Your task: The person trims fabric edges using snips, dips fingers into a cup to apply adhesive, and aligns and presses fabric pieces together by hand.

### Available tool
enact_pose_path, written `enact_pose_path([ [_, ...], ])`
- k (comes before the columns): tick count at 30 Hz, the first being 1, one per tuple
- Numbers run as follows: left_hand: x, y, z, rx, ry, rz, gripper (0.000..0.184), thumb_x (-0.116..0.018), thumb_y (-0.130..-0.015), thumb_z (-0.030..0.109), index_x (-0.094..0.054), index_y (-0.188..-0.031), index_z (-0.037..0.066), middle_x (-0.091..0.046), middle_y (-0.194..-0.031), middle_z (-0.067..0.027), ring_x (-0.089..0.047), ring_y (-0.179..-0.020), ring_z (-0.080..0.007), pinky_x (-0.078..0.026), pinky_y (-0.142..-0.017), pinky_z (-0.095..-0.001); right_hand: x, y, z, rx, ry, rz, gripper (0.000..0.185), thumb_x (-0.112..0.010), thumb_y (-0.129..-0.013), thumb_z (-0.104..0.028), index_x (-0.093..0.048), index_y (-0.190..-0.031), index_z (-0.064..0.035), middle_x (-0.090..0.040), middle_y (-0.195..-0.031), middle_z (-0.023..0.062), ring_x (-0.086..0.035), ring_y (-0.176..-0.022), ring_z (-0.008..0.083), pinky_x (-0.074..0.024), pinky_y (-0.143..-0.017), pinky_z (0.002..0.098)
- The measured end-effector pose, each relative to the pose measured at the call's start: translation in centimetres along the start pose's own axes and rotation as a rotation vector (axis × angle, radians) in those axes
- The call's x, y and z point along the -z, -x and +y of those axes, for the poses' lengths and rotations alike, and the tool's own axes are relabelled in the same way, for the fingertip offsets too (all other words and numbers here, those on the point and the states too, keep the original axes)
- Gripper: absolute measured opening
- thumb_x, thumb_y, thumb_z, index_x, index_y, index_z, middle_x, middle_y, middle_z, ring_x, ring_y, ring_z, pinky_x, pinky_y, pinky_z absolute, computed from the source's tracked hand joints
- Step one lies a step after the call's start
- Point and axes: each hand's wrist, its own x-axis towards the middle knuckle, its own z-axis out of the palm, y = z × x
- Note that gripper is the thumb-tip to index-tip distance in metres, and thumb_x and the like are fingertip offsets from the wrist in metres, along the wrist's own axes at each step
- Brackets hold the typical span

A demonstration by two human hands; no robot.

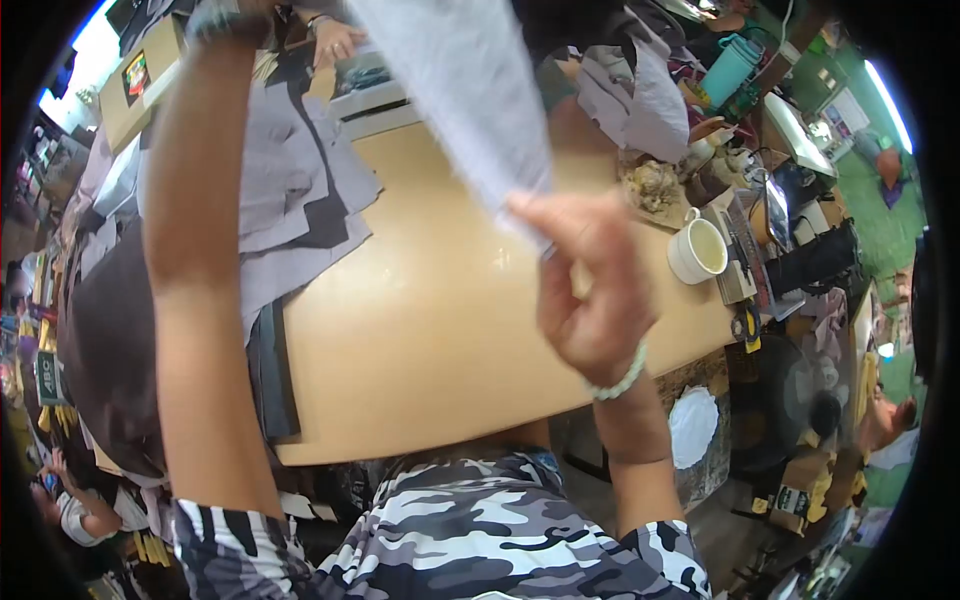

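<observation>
My right hand [597, 280], with a pale beaded bracelet at its wrist, pinches the lower corner of a light grey piece of cloth [460, 90]. The cloth hangs taut and slanting above the table [450, 340], running out of view at the top. Stretched far forward at the upper left is my left hand [232, 18]; it is smeared by motion and its fingers are hidden. Below that arm lie stacked grey cloth pieces [285, 180], spread over the table's left side.
Another person's hand [335, 42] rests across the table. To the right stand a white cup [697, 250] and a turquoise bottle [733, 70]. More grey cloth [640, 100] lies at the far right. Black-handled scissors [745, 325] lie near the right edge.
</observation>
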Motion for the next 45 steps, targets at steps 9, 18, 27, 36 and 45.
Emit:
enact_pose_path([
  [9,-2.7,24.9,-10.6,1.064,0.331,-0.223,0.058,-0.058,-0.069,0.000,-0.053,-0.127,0.000,-0.055,-0.120,-0.0164,-0.055,-0.101,-0.0188,-0.044,-0.086,-0.0270,-9.2,13.2,-8.0,-0.144,-0.359,-0.435,0.050,-0.052,-0.079,-0.005,-0.048,-0.129,0.0025,-0.064,-0.101,0.0111,-0.060,-0.083,0.0220,-0.0485,-0.077,0.0330],
  [18,3.6,30.6,0.4,1.140,0.313,-0.462,0.068,-0.073,-0.076,0.027,-0.043,-0.134,0.005,-0.058,-0.111,-0.0123,-0.056,-0.090,-0.0169,-0.046,-0.069,-0.0267,-11.3,12.6,-10.1,-0.190,-0.521,-0.460,0.056,-0.057,-0.075,0.002,-0.045,-0.130,0.0026,-0.063,-0.094,0.0109,-0.058,-0.074,0.0215,-0.0477,-0.069,0.0322],
  [27,3.4,34.6,6.4,1.082,-0.065,-0.429,0.076,-0.070,-0.080,0.019,-0.027,-0.140,0.000,-0.059,-0.074,-0.0042,-0.053,-0.064,-0.0085,-0.043,-0.058,-0.0226,-7.7,11.7,-4.7,-0.572,-0.180,-0.276,0.060,-0.060,-0.084,-0.012,-0.034,-0.134,0.0077,-0.064,-0.084,0.0145,-0.061,-0.069,0.0283,-0.0488,-0.064,0.0375],
  [36,3.0,34.8,7.1,1.364,1.101,0.135,0.069,-0.056,-0.085,-0.001,-0.021,-0.144,0.004,-0.058,-0.082,0.0016,-0.053,-0.072,-0.0036,-0.045,-0.065,-0.0193,-12.9,8.2,2.0,-1.155,-0.411,-0.545,0.075,-0.059,-0.089,-0.019,-0.013,-0.139,0.0117,-0.062,-0.074,0.0136,-0.058,-0.060,0.0184,-0.0469,-0.059,0.0307],
  [45,1.6,34.0,4.5,1.184,0.705,-0.180,0.028,-0.064,-0.081,0.008,-0.066,-0.107,-0.001,-0.065,-0.106,-0.0062,-0.058,-0.092,-0.0121,-0.042,-0.087,-0.0235,-18.1,9.4,2.8,-1.179,-0.679,-0.117,0.095,-0.064,-0.081,-0.006,0.008,-0.142,0.0059,-0.068,-0.086,0.0133,-0.058,-0.072,0.0127,-0.0474,-0.067,0.0227],
])
